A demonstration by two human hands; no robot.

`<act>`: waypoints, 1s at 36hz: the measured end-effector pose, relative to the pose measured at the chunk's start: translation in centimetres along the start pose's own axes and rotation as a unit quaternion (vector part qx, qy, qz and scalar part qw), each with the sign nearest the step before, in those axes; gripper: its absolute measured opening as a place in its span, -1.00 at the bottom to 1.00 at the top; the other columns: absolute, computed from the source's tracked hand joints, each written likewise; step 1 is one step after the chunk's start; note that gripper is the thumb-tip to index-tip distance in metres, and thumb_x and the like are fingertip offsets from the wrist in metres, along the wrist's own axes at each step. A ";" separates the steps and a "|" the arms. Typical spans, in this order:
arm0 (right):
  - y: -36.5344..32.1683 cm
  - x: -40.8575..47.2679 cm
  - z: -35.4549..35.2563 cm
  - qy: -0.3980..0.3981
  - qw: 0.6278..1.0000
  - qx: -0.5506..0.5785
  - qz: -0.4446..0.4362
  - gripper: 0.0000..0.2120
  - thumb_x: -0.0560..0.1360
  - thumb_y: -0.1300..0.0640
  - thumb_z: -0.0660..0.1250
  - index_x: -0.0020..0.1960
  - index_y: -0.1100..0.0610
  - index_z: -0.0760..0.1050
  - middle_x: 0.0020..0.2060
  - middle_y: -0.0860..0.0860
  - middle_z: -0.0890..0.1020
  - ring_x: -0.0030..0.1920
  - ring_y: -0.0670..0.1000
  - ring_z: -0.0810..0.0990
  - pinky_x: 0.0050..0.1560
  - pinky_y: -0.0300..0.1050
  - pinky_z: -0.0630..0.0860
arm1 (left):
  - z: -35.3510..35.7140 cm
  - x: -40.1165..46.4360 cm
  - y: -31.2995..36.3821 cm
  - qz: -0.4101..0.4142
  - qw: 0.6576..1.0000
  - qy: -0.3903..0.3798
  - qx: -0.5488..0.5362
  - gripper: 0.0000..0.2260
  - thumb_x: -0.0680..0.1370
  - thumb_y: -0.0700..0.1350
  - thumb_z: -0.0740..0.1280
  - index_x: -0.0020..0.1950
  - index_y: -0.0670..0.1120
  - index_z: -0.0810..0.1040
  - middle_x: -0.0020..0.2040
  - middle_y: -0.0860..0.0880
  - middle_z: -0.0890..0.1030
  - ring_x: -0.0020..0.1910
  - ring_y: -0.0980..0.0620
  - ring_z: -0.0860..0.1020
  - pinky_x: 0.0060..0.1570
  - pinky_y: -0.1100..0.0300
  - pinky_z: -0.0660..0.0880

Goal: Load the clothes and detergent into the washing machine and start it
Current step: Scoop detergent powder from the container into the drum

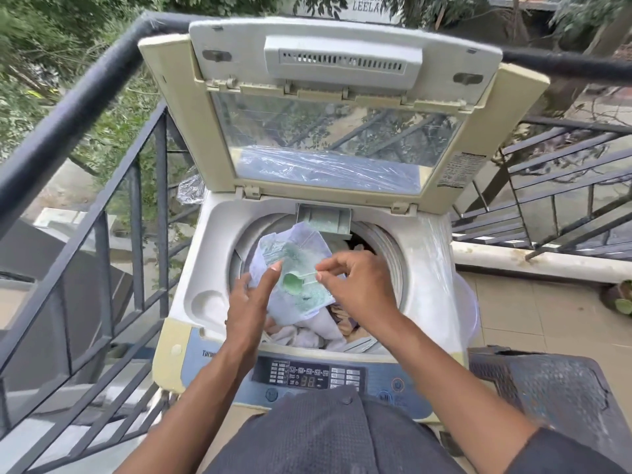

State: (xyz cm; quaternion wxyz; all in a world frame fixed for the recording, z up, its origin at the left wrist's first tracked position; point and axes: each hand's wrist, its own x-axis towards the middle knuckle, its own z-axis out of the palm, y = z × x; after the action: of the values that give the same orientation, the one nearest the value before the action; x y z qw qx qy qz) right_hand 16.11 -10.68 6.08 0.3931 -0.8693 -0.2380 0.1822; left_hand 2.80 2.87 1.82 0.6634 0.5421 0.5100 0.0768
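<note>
A cream top-load washing machine [191, 340] stands in front of me with its lid [342, 107] raised. Clothes [318, 331] fill the drum. Over the drum I hold an opened white detergent packet [309, 246] with green powder inside. My left hand [251, 299] supports the packet from the left and below. My right hand [355, 280] pinches the thin handle of a small green scoop [293, 280] resting in the powder. The detergent drawer [325, 218] at the back rim is pulled out. The control panel [307, 372] shows 38.
A black metal railing [102, 206] runs along the left and behind the machine. A dark plastic stool [540, 384] stands at the right. A low white ledge [533, 260] and tiled floor lie to the right. Clear plastic wrap [189, 189] hangs behind the machine.
</note>
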 end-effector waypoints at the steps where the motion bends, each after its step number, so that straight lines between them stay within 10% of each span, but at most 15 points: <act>1: -0.5 -0.3 0.2 -0.001 1.000 -0.009 -0.005 -0.94 0.46 0.04 0.56 -0.06 -0.05 0.74 -0.18 -0.19 0.75 -0.15 -0.25 0.69 0.00 -0.13 0.63 | 0.0 -0.3 0.0 0.002 1.000 0.000 0.001 0.09 0.19 0.54 0.48 0.61 0.09 0.29 0.44 -0.08 0.51 0.31 -0.18 0.59 0.28 -0.21 0.59; 12: -1.6 -2.1 -0.1 -0.036 0.985 -0.165 -0.031 -0.82 0.55 -0.06 0.37 -0.06 -0.03 0.72 -0.13 -0.11 0.76 -0.07 0.00 0.72 -0.04 -0.02 0.65 | 0.8 -2.9 -0.4 0.036 0.998 -0.048 -0.010 -0.04 0.28 0.48 0.46 0.56 0.02 0.39 0.30 -0.02 0.62 0.25 -0.11 0.63 -0.01 0.03 0.61; 19: -0.4 -3.9 -3.7 0.155 0.971 -0.143 -0.114 -0.84 0.52 0.03 0.44 0.10 -0.05 0.69 -0.07 -0.11 0.74 -0.12 0.04 0.69 -0.12 -0.04 0.61 | 1.5 -3.0 -0.6 0.039 0.996 -0.076 0.001 -0.12 0.30 0.52 0.49 0.51 0.13 0.44 0.33 -0.08 0.64 0.22 -0.13 0.69 0.18 -0.16 0.65; 26: 1.0 -5.7 -7.5 0.022 0.990 -0.141 -0.016 -0.12 0.43 -0.45 0.36 0.60 -0.06 0.23 0.48 -0.08 0.43 0.46 0.01 0.40 0.41 -0.04 0.40 | 4.5 -3.8 0.0 0.032 0.993 -0.115 -0.017 -0.07 0.28 0.49 0.53 0.55 0.10 0.41 0.41 -0.04 0.61 0.26 -0.21 0.66 0.23 -0.22 0.62; 36: 3.7 -7.9 -11.2 0.002 0.980 -0.178 0.085 0.35 0.21 -0.60 0.40 0.66 -0.05 -0.27 0.63 -0.05 0.10 0.59 0.06 0.23 0.40 0.12 0.44 | 12.3 -6.6 1.3 0.056 0.988 -0.144 -0.005 0.02 0.25 0.48 0.51 0.55 -0.04 0.39 0.46 -0.23 0.50 0.39 -0.22 0.56 0.16 -0.07 0.64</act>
State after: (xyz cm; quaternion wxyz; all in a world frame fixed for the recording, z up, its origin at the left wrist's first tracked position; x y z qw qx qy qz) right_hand 16.29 -23.87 11.27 0.2153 -0.9428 -0.1913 0.1678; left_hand 9.64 -8.80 5.42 0.7272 0.5718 0.3778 0.0379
